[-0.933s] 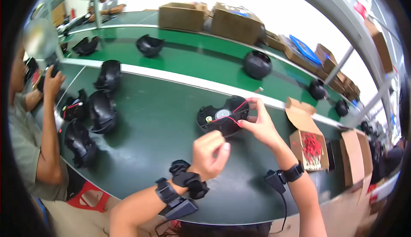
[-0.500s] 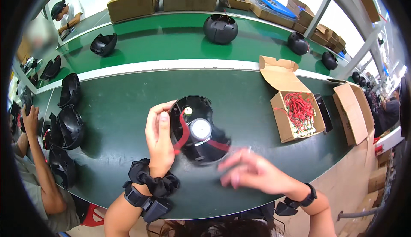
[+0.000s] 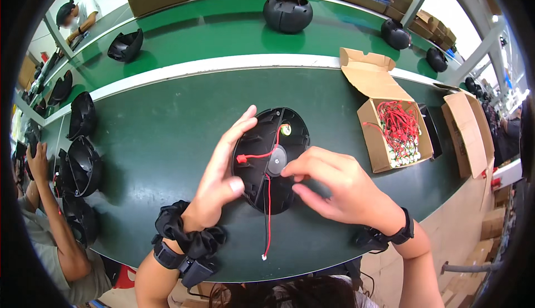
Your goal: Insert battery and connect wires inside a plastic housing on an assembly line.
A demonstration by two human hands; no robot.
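A round black plastic shell [image 3: 257, 188] lies on the green bench in front of me, its ribbed inside facing up. My left hand [image 3: 214, 180] grips its left rim, thumb over the near edge and fingers stretched along the side. In the shell's middle sits a round grey disc like a speaker [image 3: 277, 162]. The index fingertip of my right hand [image 3: 334, 182] touches its lower right edge; the thumb is apart. A red wire ends in a red connector [image 3: 241, 159] at the left. Red and black wires [image 3: 270, 219] trail toward me to a small white plug. A small round whitish-green part [image 3: 286, 130] sits near the top.
An open cardboard box [image 3: 374, 146] of red-wired parts stands to the right, with another carton [image 3: 465, 132] beyond it. Several black shells [image 3: 83, 166] line the left side, near a co-worker's hand [image 3: 38, 160]. Behind a white rail [image 3: 223, 66], more black shells [image 3: 288, 13] sit on a green belt.
The shell has turned and sits slightly farther right. My right hand has come in from beside it to the disc. The wires now trail toward me and the view has tilted down.
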